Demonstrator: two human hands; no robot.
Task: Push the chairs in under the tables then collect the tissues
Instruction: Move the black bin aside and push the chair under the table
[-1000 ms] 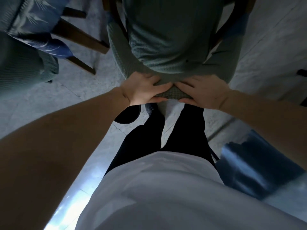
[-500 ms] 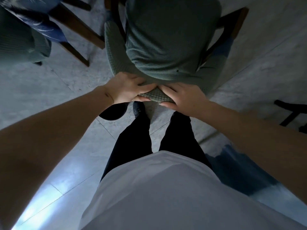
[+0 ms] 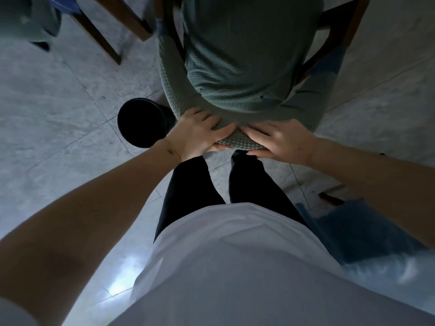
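Green-covered chair (image 3: 247, 67) directly ahead on tiled floor (image 3: 58, 109). Left hand (image 3: 195, 132) and right hand (image 3: 280, 142) side by side on its top edge, fingers over, thumbs under, gripping cover. Black shoe (image 3: 141, 122) left of chair.

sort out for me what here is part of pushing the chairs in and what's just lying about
Part of the job:
- green-covered chair, top of its back gripped
- left hand, on the chair back
- right hand, on the chair back
- second chair at top left

Just lying about:
- round black object on the floor
- blue cloth at lower right

No tissues in view.
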